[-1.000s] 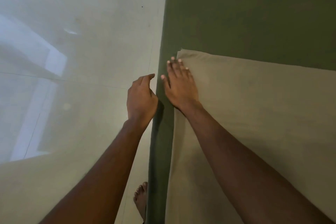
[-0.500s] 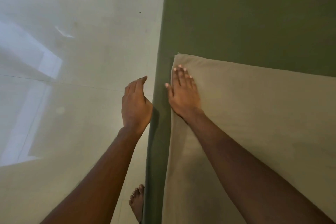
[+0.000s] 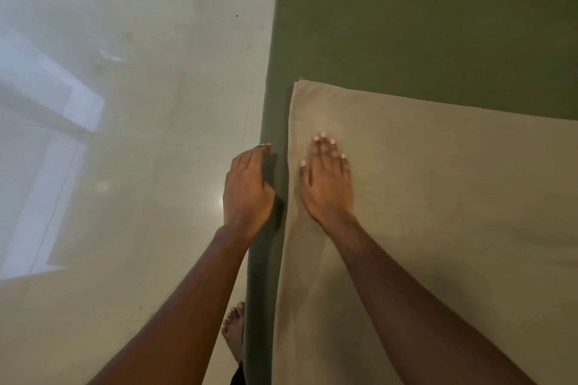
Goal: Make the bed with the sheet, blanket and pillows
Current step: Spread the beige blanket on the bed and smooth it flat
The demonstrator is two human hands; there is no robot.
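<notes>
The olive sheet covers the bed across the upper right of the frame and drops down its side at centre, apparently already spread. The beige blanket lies flat on it at lower right, smooth, its corner squared near the bed's edge. The right hand rests flat on the blanket, fingers straight, likely smoothing it. The left hand, fingers straight and holding nothing, lies against the sheet's side, probably keeping it taut.
</notes>
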